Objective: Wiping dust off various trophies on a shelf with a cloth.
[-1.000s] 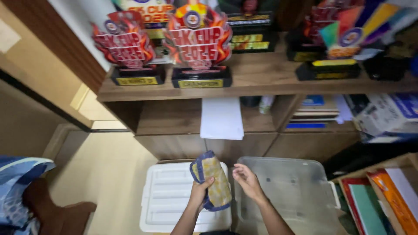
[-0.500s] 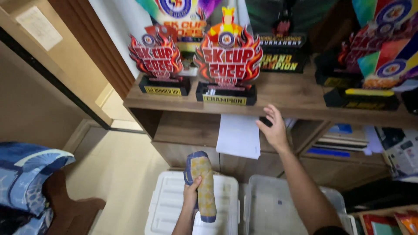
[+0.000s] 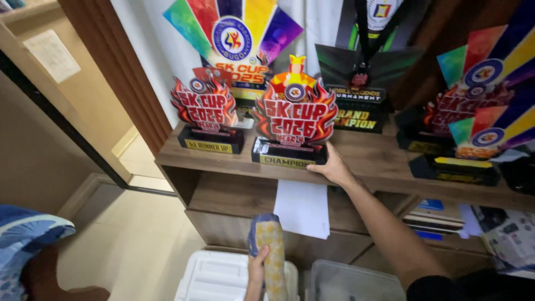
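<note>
1. Yellow cloth with a blue edge (image 3: 271,253), folded or rolled into a long pad, sits low in the frame, just left of centre. My left hand (image 3: 257,271) is closed around its lower part and holds it upright, so the pad stands clear of the white plastic lid (image 3: 214,278) below it.

2. My right hand (image 3: 333,167) reaches to the centre of the frame and rests against the right end of the black base of the flame-shaped trophy (image 3: 294,118). The fingers lie flat along the base. I cannot tell whether they clasp it or only touch it, since the fingertips sit against dark plastic.

3. The trophy stands upright on the wooden shelf (image 3: 368,159), near its front edge. A second flame-shaped trophy (image 3: 208,114) stands just beside it, to the left. Taller awards stand behind both.

4. A white sheet of paper (image 3: 302,208) hangs from the shelf's front edge, at centre, and covers part of the compartment below.

5. Hidden or cut off:
   - The left wrist leaves the frame at the bottom edge.
   - A clear plastic bin (image 3: 356,281) at lower centre is cropped; its contents are unreadable.
   - Trophies at the right edge are cropped and blurred.
   - The cloth's lower end is hidden behind my left hand.
</note>
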